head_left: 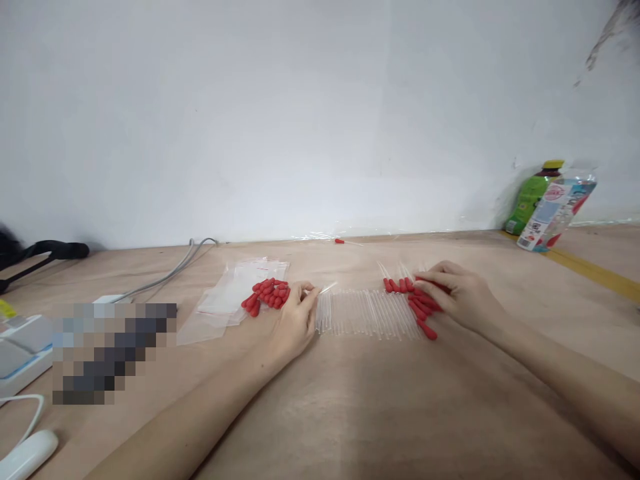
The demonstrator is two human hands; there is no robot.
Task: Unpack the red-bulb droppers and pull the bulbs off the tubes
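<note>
My left hand [296, 321] is closed in a pinch on a thin clear dropper tube [328, 288], whose end sticks out past the fingertips to the right. Just left of that hand lies a heap of red rubber bulbs [267, 293]. A row of clear tubes [367, 313] lies side by side on the table between my hands. My right hand [457, 293] has its fingers curled over a group of droppers with red bulbs [423, 305], gripping at one of them; its fingertips partly cover the bulbs. Some clear stems point away behind them.
Clear plastic bags [215, 300] lie under and beside the loose bulbs. One dropper [340, 241] rests near the wall. Two bottles [555, 210] stand at the back right by yellow tape [595, 273]. A power strip [25, 350], a grey cable [170, 272] and a blurred-out object [115, 353] are at left.
</note>
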